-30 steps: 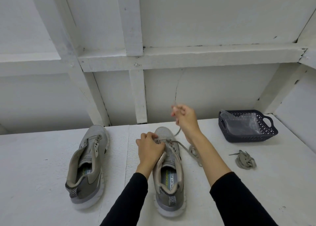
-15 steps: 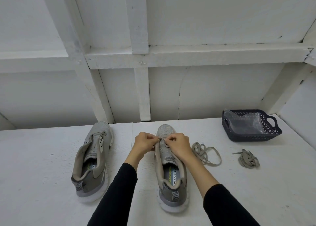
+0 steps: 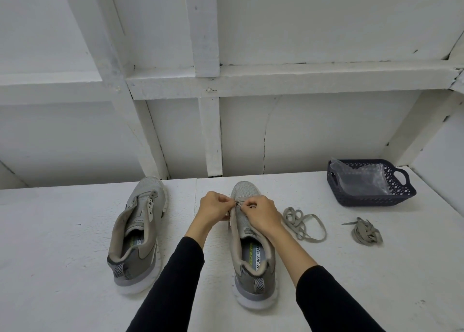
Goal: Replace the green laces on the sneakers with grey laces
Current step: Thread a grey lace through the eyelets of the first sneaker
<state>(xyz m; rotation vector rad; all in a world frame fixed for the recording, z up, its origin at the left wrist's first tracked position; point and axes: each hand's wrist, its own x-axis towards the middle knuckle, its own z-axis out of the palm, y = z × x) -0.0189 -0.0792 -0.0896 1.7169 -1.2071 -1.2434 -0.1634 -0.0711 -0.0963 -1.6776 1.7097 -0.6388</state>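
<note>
At frame centre, the left hand (image 3: 213,207) and right hand (image 3: 261,215) pinch a lace (image 3: 239,202), fingers curled, over the right sneaker (image 3: 253,256). Its loose length (image 3: 301,222) lies just right. The left sneaker (image 3: 139,233) stands centre-left; a lace bundle (image 3: 365,232) and basket (image 3: 371,198) sit right.

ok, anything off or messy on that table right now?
Nothing damaged. Two laces lie loose right of the shoe being laced: one sprawled, one bundled. The other shoe has no lace.
</note>
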